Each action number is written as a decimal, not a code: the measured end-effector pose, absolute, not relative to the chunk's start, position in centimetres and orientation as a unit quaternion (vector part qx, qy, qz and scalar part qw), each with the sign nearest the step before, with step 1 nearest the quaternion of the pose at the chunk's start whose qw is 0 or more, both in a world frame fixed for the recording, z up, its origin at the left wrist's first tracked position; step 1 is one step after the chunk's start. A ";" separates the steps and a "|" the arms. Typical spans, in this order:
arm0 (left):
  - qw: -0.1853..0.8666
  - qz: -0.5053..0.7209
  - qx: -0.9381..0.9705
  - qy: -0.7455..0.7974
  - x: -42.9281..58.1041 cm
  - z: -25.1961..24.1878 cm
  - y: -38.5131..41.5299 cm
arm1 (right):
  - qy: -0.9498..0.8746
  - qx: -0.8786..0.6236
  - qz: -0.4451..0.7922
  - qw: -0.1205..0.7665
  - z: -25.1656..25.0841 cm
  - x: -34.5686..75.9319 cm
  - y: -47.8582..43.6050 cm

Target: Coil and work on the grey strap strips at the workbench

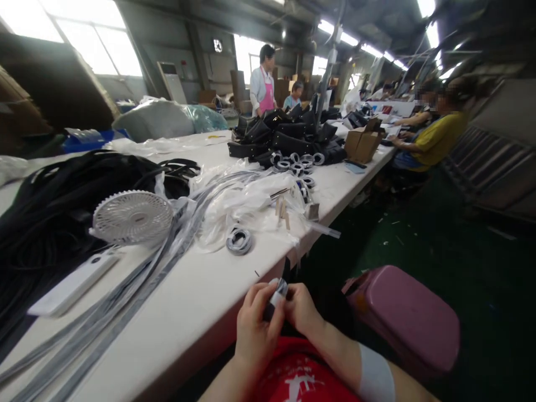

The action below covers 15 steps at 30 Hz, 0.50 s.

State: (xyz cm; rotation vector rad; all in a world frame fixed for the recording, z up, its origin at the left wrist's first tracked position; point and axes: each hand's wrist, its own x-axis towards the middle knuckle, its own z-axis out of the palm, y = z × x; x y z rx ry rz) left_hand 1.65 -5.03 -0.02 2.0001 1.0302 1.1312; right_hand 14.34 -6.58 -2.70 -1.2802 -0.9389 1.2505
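Note:
In front of my body, just off the table's near edge, both hands are closed on a black strap [286,270] that has a shiny grey-and-white piece [278,293] on it; I cannot make out what that piece is. My left hand [254,315] grips it from the left, with the thumb and fingers around it. From the right, my right hand [302,306] pinches the same strap, and its fingertips are partly hidden. Nearby on the table lies a grey coiled strap [239,241]. Long grey straps [138,296] in clear plastic run along the table to the left.
A white fan [133,216] and a white box-shaped object [73,283] lie left, by a black strap heap [54,223]. Black leather-like pieces [288,134], more coils [297,166] and a cardboard box [362,146] are farther back. A pink stool [412,312] stands right. Several people work beyond.

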 end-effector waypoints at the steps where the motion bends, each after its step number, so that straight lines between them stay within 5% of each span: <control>1: 0.312 0.424 0.756 0.390 1.8 0.0 -5.0 | -0.421 -0.562 0.487 0.519 -2.9 14.5 -6.5; 6: 0.374 0.366 0.744 0.415 3.1 -0.4 -4.2 | -0.524 -0.692 0.287 0.405 -4.3 15.5 -5.5; 10: 0.372 0.360 0.755 0.402 4.3 -0.4 -1.5 | -0.513 -0.728 0.285 0.355 -4.2 16.7 -3.4; 15: 0.377 0.374 0.773 0.346 6.5 3.6 5.8 | -0.558 -0.629 0.332 0.427 -2.4 22.9 -0.2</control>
